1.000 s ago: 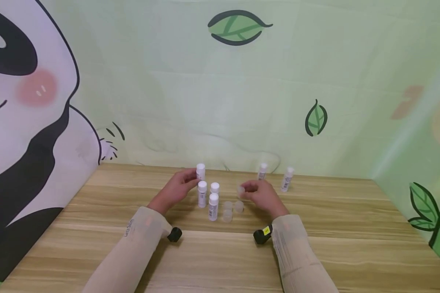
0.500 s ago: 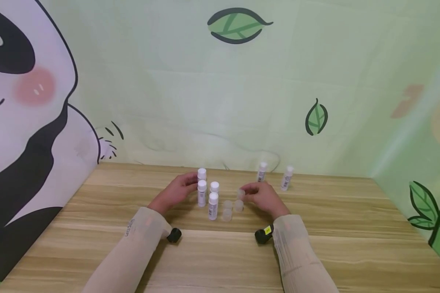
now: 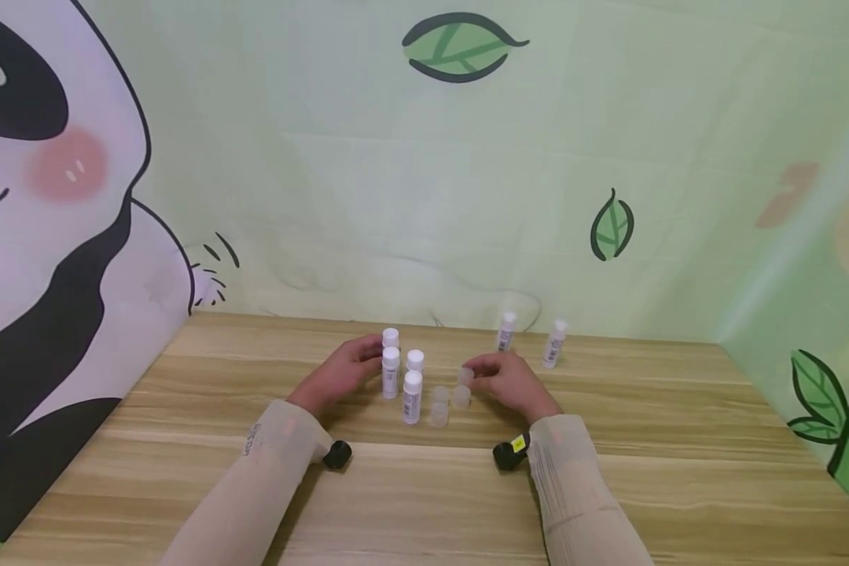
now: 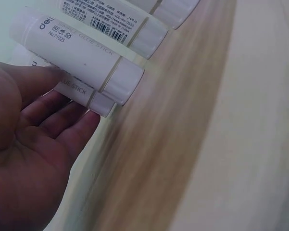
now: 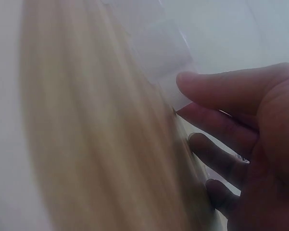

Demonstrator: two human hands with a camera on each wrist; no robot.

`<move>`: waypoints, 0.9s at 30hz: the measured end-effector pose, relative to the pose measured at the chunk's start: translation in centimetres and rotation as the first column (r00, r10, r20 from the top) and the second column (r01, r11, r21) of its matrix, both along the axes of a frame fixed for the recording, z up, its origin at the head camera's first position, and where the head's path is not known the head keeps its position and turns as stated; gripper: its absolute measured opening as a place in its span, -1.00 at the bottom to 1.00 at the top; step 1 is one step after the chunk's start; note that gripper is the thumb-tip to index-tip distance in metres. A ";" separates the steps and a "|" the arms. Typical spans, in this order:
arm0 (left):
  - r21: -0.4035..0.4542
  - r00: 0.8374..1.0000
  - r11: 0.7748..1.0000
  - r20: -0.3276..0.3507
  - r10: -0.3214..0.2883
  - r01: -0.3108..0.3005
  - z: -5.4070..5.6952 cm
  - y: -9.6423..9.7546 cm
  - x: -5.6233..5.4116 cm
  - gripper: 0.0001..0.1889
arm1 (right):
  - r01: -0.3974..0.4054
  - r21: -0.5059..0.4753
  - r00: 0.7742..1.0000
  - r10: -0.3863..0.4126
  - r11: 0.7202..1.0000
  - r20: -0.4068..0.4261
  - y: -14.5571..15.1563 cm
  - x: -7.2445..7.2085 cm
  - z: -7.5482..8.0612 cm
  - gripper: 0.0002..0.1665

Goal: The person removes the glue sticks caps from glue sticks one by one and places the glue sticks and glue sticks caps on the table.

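Note:
My left hand (image 3: 343,368) holds a white glue stick (image 3: 391,338) upright at the back of a small cluster. In the left wrist view, thumb and fingers grip this glue stick (image 4: 73,90), partly hidden behind a nearer labelled glue stick (image 4: 81,57). Three more white-capped glue sticks stand in front of it in the head view, the nearest glue stick (image 3: 412,399) toward me. To the right, my right hand (image 3: 507,381) pinches a small translucent cap (image 3: 465,377) between thumb and index finger, close behind another clear cap (image 3: 461,396). Two more clear caps (image 3: 439,413) stand beside the cluster.
Two further glue sticks stand farther back, one glue stick (image 3: 506,330) behind my right hand and another glue stick (image 3: 555,344) to its right. The wooden table (image 3: 424,503) ends at a printed cloth backdrop (image 3: 311,196).
The glue stick in my left hand has come down and nearer, behind the other sticks. My right hand has brought its clear cap slightly nearer, close to the caps in front.

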State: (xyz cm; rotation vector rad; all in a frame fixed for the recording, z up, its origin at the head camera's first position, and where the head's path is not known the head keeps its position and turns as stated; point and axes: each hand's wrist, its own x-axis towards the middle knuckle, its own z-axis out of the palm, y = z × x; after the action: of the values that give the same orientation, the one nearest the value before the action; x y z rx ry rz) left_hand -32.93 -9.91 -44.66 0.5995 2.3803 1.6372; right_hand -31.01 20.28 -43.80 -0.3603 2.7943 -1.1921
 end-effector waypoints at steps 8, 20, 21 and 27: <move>-0.019 1.000 1.000 -0.011 0.000 0.000 -0.2 0.0 -0.1 -0.54 | -0.010 0.014 1.000 0.010 1.000 -0.006 0.0 0.1 0.1 -0.64; -0.013 1.000 1.000 0.000 -0.001 0.001 0.1 0.3 0.2 -0.55 | -0.006 0.009 1.000 0.006 1.000 -0.017 0.2 0.1 0.3 -0.63; -0.012 1.000 1.000 0.004 0.002 -0.002 0.0 0.3 0.2 -0.55 | -0.010 0.010 1.000 0.010 1.000 -0.017 0.2 0.1 0.3 -0.63; -0.033 1.000 0.999 0.014 0.019 -0.018 -0.2 0.2 0.2 -0.53 | -0.013 0.001 1.000 0.013 1.000 -0.004 0.1 0.1 0.2 -0.63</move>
State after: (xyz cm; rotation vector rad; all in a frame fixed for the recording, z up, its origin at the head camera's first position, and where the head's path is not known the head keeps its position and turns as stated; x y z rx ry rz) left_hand -32.77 -9.70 -44.86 0.5598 2.4050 1.6006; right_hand -30.94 20.42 -43.59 -0.3801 2.7917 -1.1880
